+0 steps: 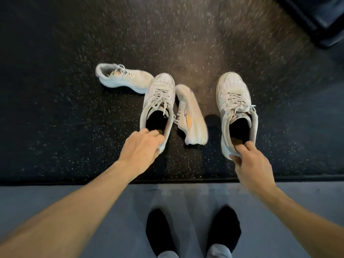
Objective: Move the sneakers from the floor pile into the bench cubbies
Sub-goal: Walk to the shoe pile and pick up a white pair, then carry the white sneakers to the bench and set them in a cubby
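Observation:
My left hand (142,147) grips the heel collar of a white laced sneaker (159,97), fingers curled into its opening. My right hand (248,161) pinches the heel of the matching white sneaker (232,95), fingers inside and thumb outside. Both shoes point away from me above the dark speckled floor. Between them a pale running shoe with an orange mark (191,116) lies on its side. Its mate (122,77) lies further back on the left, partly behind the left-hand sneaker. No bench cubbies appear in the view.
The dark speckled rubber floor (65,118) meets a grey carpet (74,202) along a straight edge near my feet in black socks (160,229). A dark piece of furniture (320,19) fills the top right corner.

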A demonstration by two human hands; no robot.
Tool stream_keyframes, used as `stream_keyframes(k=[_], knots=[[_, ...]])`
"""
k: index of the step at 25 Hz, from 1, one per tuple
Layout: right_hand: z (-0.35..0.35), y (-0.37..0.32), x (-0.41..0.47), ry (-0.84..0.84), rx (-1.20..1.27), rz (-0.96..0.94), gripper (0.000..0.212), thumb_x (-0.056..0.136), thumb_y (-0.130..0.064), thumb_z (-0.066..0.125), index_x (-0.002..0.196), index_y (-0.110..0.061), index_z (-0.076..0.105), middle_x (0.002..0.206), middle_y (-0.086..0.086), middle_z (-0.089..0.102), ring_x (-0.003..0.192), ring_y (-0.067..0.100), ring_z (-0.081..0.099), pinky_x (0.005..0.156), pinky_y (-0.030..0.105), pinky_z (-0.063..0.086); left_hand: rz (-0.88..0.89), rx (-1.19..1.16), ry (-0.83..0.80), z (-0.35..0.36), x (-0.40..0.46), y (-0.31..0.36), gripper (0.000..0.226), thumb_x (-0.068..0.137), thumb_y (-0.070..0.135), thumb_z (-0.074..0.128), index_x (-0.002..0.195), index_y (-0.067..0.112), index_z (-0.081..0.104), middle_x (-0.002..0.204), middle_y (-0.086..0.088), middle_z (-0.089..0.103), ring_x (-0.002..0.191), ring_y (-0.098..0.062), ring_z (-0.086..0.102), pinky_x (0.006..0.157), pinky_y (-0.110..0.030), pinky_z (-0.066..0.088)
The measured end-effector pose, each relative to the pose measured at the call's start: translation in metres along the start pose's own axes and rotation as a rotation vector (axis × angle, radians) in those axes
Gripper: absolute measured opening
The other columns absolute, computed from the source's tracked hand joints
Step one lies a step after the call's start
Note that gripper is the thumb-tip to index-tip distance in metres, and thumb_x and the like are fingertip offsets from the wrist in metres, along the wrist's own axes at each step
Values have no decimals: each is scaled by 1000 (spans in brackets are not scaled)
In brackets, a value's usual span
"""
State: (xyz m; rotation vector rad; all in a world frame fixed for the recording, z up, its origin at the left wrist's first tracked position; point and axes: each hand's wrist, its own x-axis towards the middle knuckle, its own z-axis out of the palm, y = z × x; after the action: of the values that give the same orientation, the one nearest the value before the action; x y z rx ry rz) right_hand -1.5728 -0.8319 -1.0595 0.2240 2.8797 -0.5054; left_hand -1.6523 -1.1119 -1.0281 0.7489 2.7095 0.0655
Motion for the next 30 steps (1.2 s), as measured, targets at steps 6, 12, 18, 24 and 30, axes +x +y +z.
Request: stream_keyframes(k=[6,12,18,24,30], knots=[[-139,-50,37,134,-10,-83,6,85,-10,61,89,-8,58,92,6,51,68,31,50,50,37,40,66,60,210,-150,9,10,9,81,17,68,85,17,60,83,1,58,75,-22,55,63,-35,44],[-312,-116,60,316,32,-195,7,85,-10,62,92,-9,59,93,4,51,69,26,49,52,34,36,104,144,418,-347,12,12,8,88,22,61,95,18,61,92,1,59,84,-21,56,70,-34,47],[-494,-178,69,507,33,-271,12,90,-22,59,101,-15,61,97,-2,50,76,20,51,59,33,44,130,151,639,-543,-14,28,16,83,20,70,97,15,66,93,-1,65,82,-20,60,71,-36,53],[-680,-232,44,758,24,-341,18,90,-22,58,104,-13,63,93,0,52,76,24,54,58,33,41,157,247,834,-731,-64,55,12,79,18,74,88,14,66,85,-1,65,72,-21,60,63,-28,42],[-814,-273,-1,922,-17,-433,17,86,-14,63,102,-8,62,97,9,56,77,34,57,56,31,35,154,316,984,-864,-117,92,9,86,22,63,90,14,61,92,-2,61,84,-26,56,68,-36,42]])
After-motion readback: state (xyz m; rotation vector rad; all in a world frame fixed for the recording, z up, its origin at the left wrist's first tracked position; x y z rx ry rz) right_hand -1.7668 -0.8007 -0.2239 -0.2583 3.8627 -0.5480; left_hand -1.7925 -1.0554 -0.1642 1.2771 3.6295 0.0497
